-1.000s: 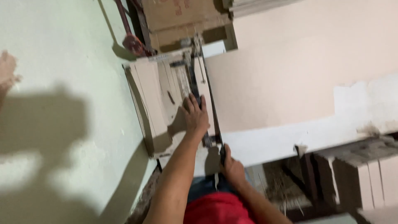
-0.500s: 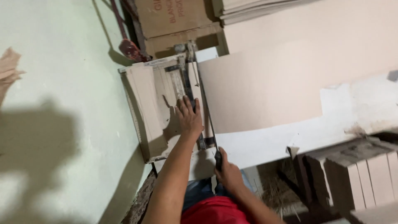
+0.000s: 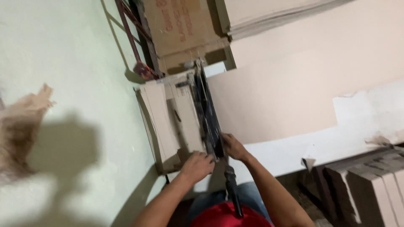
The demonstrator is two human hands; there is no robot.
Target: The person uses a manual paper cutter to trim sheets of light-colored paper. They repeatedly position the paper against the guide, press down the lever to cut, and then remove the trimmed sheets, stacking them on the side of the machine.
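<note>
A paper cutter (image 3: 176, 117) with a beige base lies on the table against the green wall. Its dark blade arm (image 3: 209, 113) is down flat, and the black lever handle (image 3: 232, 191) sticks out towards me with no hand on it. My left hand (image 3: 197, 166) is curled at the near end of the base, fingers closed on a cut card strip (image 3: 185, 126). My right hand (image 3: 233, 147) sits just right of the blade arm, gripping the near edge of the large beige sheet (image 3: 286, 92) where it meets the blade.
Brown cardboard boxes (image 3: 181, 29) and a stack of sheets (image 3: 273, 12) stand behind the cutter. A white table edge (image 3: 320, 143) runs to the right, with stacked card bundles (image 3: 370, 180) below it. A torn brown scrap (image 3: 21, 126) shows at the left, and a red metal frame (image 3: 134, 38) leans by the wall.
My right hand let go of the lever handle and moved up to the sheet beside the blade. My left hand slid from the middle of the base to its near end. The blade arm went down.
</note>
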